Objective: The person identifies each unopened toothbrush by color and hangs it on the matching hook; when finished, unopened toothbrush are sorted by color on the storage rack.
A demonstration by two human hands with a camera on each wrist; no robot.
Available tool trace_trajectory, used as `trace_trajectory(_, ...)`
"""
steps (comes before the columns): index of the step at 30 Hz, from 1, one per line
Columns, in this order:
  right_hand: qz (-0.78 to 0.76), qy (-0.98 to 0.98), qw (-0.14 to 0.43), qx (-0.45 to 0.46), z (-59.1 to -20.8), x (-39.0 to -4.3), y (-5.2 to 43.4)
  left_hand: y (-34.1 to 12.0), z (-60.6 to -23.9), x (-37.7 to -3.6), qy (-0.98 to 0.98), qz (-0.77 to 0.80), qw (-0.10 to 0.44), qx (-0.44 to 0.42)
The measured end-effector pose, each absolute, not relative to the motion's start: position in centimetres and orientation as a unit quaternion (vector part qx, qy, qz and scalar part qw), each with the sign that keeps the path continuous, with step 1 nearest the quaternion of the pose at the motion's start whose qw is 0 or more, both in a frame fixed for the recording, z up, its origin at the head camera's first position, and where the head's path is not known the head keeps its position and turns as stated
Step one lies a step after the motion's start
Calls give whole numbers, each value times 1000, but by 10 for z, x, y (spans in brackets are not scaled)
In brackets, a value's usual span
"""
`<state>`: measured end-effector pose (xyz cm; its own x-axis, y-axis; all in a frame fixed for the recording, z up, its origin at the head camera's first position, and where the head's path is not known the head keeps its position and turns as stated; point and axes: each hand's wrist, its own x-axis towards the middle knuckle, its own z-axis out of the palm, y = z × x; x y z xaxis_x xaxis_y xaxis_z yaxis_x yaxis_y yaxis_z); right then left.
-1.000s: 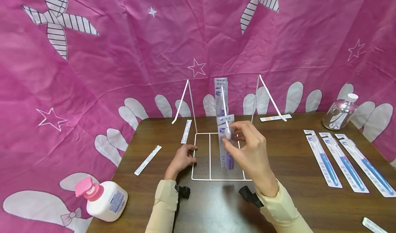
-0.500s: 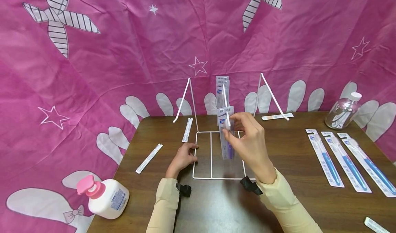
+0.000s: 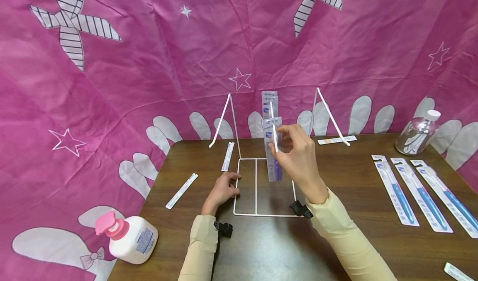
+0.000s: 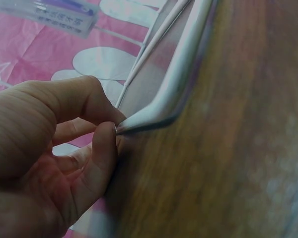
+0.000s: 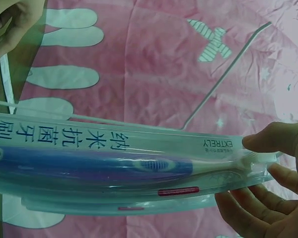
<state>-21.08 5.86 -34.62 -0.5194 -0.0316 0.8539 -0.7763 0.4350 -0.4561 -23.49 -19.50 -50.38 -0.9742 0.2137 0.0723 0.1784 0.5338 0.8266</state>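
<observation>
My right hand (image 3: 295, 150) pinches the top of a packaged purple toothbrush (image 3: 273, 156) and holds it upright on the middle hook (image 3: 274, 136) of a white wire rack (image 3: 246, 212). In the right wrist view the same toothbrush pack (image 5: 114, 166) lies across the frame with my fingertips (image 5: 268, 144) at its head end. More toothbrush packs (image 3: 269, 104) hang further back on that hook. My left hand (image 3: 223, 189) rests on the table and grips the rack's base wire at its left front; the left wrist view shows thumb and fingers (image 4: 97, 148) closed on the wire (image 4: 174, 89).
Three packaged blue toothbrushes (image 3: 418, 194) lie at the right of the brown table (image 3: 261, 248). A clear bottle (image 3: 418, 133) stands at the back right, a pink-capped pump bottle (image 3: 127, 237) at the front left. White label strips (image 3: 181, 191) lie left of the rack. Pink cloth (image 3: 149, 57) hangs behind.
My right hand has carried the toothbrush pack up and back along the rack's middle hook, away from me. The left hand stays on the rack's base.
</observation>
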Motion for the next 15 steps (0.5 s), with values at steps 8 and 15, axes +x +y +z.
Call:
trace_trajectory(8,442,-753,413,260,-345,-232,57,-196,-502,-232,864,482,3,146)
trace_trajectory(15,437,-761,407,252,-342,-247,56,-194,-502,-233,870,477,19,119)
